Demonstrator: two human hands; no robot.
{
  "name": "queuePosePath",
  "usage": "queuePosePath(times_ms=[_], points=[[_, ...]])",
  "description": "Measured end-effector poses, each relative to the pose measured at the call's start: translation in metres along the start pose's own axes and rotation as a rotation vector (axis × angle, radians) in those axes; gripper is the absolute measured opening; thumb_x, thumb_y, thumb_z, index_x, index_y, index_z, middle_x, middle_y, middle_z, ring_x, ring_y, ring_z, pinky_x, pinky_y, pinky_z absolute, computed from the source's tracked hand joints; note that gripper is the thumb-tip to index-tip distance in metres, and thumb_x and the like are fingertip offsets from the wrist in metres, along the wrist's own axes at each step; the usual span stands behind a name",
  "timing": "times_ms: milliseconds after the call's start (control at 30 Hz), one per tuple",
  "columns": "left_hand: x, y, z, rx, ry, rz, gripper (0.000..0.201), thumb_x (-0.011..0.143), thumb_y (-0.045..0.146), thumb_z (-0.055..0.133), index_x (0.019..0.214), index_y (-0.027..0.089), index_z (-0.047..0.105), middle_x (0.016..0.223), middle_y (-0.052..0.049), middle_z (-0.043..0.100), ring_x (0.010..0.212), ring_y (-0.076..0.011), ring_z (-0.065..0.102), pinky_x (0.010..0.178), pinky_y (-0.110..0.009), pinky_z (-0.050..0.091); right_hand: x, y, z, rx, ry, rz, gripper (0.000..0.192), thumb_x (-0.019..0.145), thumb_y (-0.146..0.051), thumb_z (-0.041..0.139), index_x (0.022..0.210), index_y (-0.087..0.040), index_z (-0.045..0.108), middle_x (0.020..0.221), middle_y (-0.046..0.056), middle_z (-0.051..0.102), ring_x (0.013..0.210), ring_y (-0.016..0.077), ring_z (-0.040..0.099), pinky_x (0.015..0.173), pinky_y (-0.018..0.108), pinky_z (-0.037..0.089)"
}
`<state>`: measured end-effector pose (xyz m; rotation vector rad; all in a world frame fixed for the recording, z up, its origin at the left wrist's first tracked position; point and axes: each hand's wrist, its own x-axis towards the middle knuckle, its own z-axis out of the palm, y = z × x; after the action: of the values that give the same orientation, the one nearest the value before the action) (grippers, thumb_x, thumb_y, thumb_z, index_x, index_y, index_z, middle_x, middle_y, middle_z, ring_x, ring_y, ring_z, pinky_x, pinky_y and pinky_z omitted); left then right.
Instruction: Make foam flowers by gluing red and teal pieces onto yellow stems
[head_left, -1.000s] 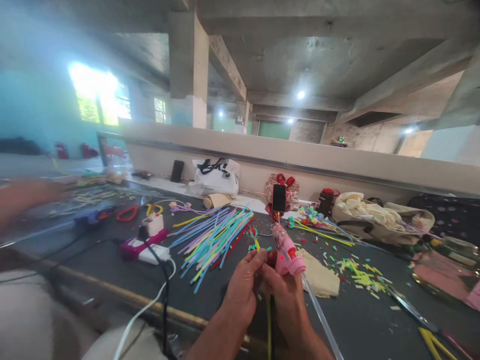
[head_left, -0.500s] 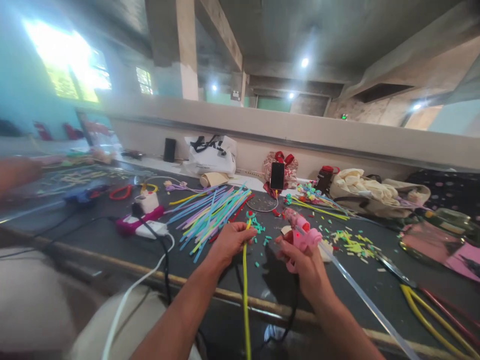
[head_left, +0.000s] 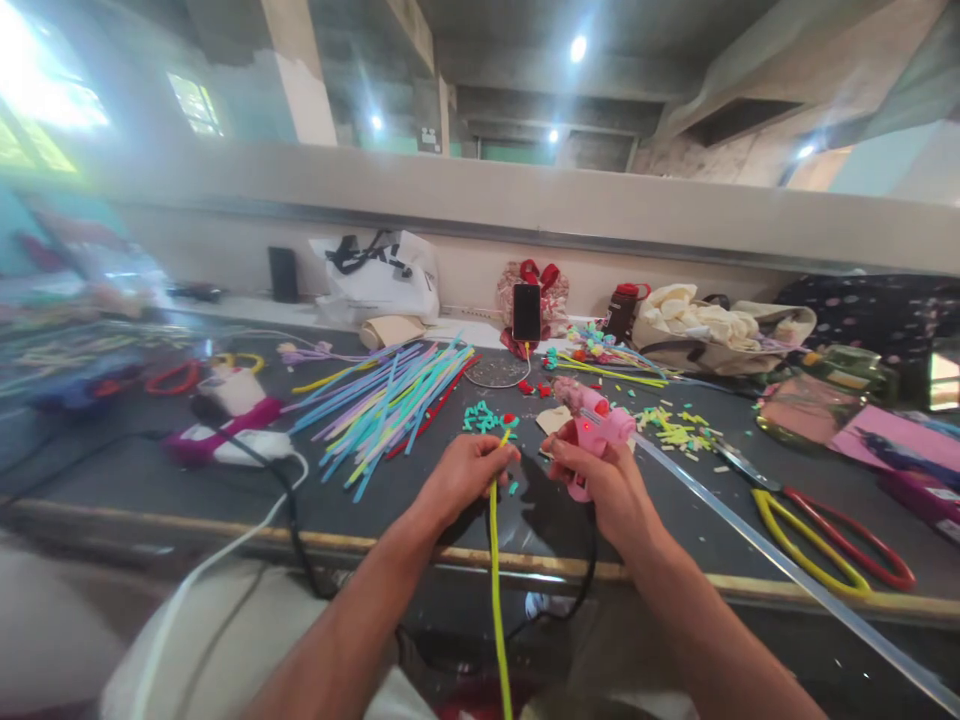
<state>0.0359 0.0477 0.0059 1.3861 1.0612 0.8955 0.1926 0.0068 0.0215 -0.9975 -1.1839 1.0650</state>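
Observation:
Between the thumb and fingers of my left hand [head_left: 466, 472] is a yellow-green pipe cleaner [head_left: 497, 590], pinched near its top and hanging down past the table edge. My right hand [head_left: 600, 480] is wrapped round the grip of a pink hot glue gun [head_left: 598, 428] with a small red light on it. From the gun's back a long clear glue stick [head_left: 757, 535] runs down to the right. The gun's nozzle points up and left, apart from the pipe cleaner. Short teal pieces [head_left: 486, 415] lie just beyond my left hand.
Left of centre lies a pile of coloured pipe cleaners [head_left: 397, 400]. A power strip [head_left: 225, 430] with cables sits at the left. Scissors [head_left: 810, 520] rest near the right front edge, by yellow cut pieces [head_left: 675, 428]. A phone [head_left: 526, 313] stands at the back.
My view has turned slightly right and down, so the table's things appear shifted left and up. Both hands keep their holds on the pipe cleaner and the glue gun.

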Motion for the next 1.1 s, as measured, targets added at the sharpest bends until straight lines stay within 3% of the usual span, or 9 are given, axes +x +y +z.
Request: queuePosePath(times_ms=[267, 433, 567, 700, 967, 1100], points=[[-0.014, 0.016, -0.018, -0.144, -0.005, 0.056, 0.03, 0.07, 0.04, 0.052, 0.08, 0.015, 0.064, 0.056, 0.001, 0.055, 0.037, -0.0043, 0.041, 0.032, -0.015, 0.021, 0.0, -0.002, 0.002, 0.048, -0.013, 0.005, 0.011, 0.068, -0.021, 0.06, 0.073, -0.015, 0.054, 0.069, 0.0, 0.06, 0.048, 0.0087, 0.05, 0.045, 0.02, 0.034], [-0.026, 0.025, -0.022, -0.305, -0.055, 0.064, 0.03, 0.07, 0.038, 0.054, 0.087, 0.016, 0.066, 0.064, 0.0, 0.057, 0.038, -0.0028, 0.037, 0.031, -0.015, 0.019, -0.007, -0.001, 0.02, 0.026, -0.068, 0.079, 0.017, 0.063, -0.022, 0.064, 0.076, -0.015, 0.056, 0.069, 0.0, 0.059, 0.053, 0.0103, 0.05, 0.045, 0.02, 0.034], [-0.031, 0.032, -0.02, -0.347, 0.034, 0.049, 0.03, 0.067, 0.038, 0.057, 0.084, 0.016, 0.067, 0.059, 0.001, 0.055, 0.04, -0.0039, 0.035, 0.033, -0.016, 0.017, -0.01, 0.005, 0.045, 0.031, -0.078, 0.054, 0.018, 0.062, -0.026, 0.065, 0.074, -0.016, 0.056, 0.06, -0.003, 0.052, 0.047, 0.0077, 0.041, 0.04, 0.019, 0.028], [-0.033, 0.034, -0.021, -0.357, 0.066, 0.061, 0.033, 0.065, 0.041, 0.058, 0.082, 0.015, 0.068, 0.046, 0.006, 0.042, 0.039, -0.0046, 0.03, 0.036, -0.017, 0.016, -0.007, 0.013, 0.063, 0.083, -0.119, -0.021, 0.018, 0.067, -0.029, 0.06, 0.077, -0.015, 0.054, 0.058, -0.004, 0.045, 0.045, 0.0062, 0.034, 0.039, 0.018, 0.025], [-0.028, 0.025, -0.02, -0.397, 0.109, 0.132, 0.033, 0.065, 0.046, 0.057, 0.064, 0.013, 0.063, 0.049, 0.005, 0.043, 0.041, -0.005, 0.033, 0.036, -0.017, 0.02, -0.005, 0.002, 0.076, 0.147, -0.174, -0.095, 0.023, 0.072, -0.028, 0.056, 0.093, -0.018, 0.053, 0.069, -0.002, 0.051, 0.052, 0.0084, 0.038, 0.042, 0.019, 0.025], [-0.028, 0.026, -0.02, -0.493, 0.146, 0.12, 0.028, 0.061, 0.04, 0.063, 0.064, 0.013, 0.063, 0.046, 0.005, 0.045, 0.038, -0.0039, 0.034, 0.032, -0.015, 0.019, -0.004, 0.004, 0.075, 0.107, -0.183, -0.066, 0.017, 0.073, -0.029, 0.056, 0.085, -0.017, 0.055, 0.062, -0.003, 0.048, 0.048, 0.0069, 0.033, 0.041, 0.018, 0.023]])
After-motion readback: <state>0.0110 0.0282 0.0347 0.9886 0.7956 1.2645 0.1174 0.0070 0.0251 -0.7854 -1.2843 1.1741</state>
